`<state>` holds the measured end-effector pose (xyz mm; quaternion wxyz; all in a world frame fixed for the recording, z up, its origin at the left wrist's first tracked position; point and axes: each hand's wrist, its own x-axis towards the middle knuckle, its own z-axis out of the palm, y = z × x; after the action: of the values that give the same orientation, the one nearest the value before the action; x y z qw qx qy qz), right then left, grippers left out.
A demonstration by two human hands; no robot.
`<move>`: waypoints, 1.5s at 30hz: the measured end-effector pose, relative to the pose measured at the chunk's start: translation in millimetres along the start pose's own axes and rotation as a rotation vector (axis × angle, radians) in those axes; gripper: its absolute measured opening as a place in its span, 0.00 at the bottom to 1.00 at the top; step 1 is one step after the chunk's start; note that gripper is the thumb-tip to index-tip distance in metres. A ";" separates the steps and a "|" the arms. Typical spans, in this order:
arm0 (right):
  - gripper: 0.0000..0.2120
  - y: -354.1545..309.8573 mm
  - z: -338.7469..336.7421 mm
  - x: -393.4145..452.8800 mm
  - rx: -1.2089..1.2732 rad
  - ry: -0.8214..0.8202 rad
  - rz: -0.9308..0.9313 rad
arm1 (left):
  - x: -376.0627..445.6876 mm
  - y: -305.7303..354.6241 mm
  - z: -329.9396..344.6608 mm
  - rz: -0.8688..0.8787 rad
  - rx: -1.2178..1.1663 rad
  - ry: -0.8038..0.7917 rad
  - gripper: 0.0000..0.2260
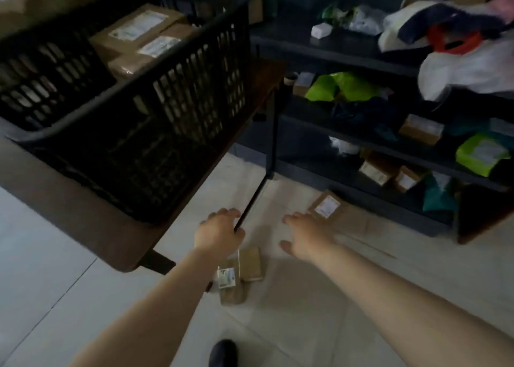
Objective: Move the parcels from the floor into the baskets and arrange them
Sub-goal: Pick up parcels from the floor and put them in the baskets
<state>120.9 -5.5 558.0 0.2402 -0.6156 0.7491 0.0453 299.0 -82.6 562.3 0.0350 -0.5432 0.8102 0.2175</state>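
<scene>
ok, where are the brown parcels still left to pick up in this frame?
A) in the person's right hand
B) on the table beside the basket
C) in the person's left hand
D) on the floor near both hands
D: the small parcels and the labelled parcel lie on the floor, while the left hand and right hand reach down holding nothing.

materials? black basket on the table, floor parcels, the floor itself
Black basket: looks like moulded plastic, matte, with slotted lattice walls and a rounded rim. Floor parcels: brown corrugated cardboard by the look, dull, with white printed labels. Floor: pale tiles, slight sheen, thin grout lines; probably ceramic.
</scene>
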 end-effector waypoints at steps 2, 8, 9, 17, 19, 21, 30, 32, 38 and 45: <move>0.26 4.8 56.3 33.3 0.041 -0.029 0.013 | 18.9 -27.1 54.4 -0.080 -0.061 -0.045 0.16; 0.23 28.1 244.6 123.7 0.234 -0.077 0.112 | 75.8 -112.9 254.4 -0.345 -0.281 -0.169 0.19; 0.25 31.6 274.1 141.6 0.266 -0.076 0.122 | 88.4 -125.2 286.3 -0.365 -0.316 -0.168 0.20; 0.40 50.7 462.1 284.4 0.667 -0.032 0.202 | 195.4 -190.0 460.0 -0.451 -0.523 -0.067 0.24; 0.44 53.7 488.6 307.3 0.795 -0.050 0.218 | 212.8 -189.0 484.0 -0.433 -0.673 -0.056 0.21; 0.46 61.7 498.3 321.3 0.889 0.015 0.236 | 224.4 -182.5 496.8 -0.402 -0.750 0.004 0.19; 0.23 126.1 493.6 286.2 1.246 0.423 0.189 | 219.9 -126.5 512.2 -0.234 -1.118 0.104 0.09; 0.20 137.7 511.6 284.7 1.135 0.414 0.258 | 216.8 -126.1 534.8 -0.301 -1.098 0.004 0.15; 0.26 155.1 545.5 284.9 0.868 0.187 0.417 | 208.3 -141.8 579.6 -0.282 -0.678 -0.236 0.24; 0.36 142.6 542.3 283.2 0.814 0.354 0.371 | 214.1 -136.2 572.5 -0.296 -0.873 -0.315 0.24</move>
<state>115.3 -29.5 -69.7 0.3185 -0.3258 0.8325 -0.3153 230.9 -87.2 -60.2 -0.0432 -0.5770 0.5423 0.6092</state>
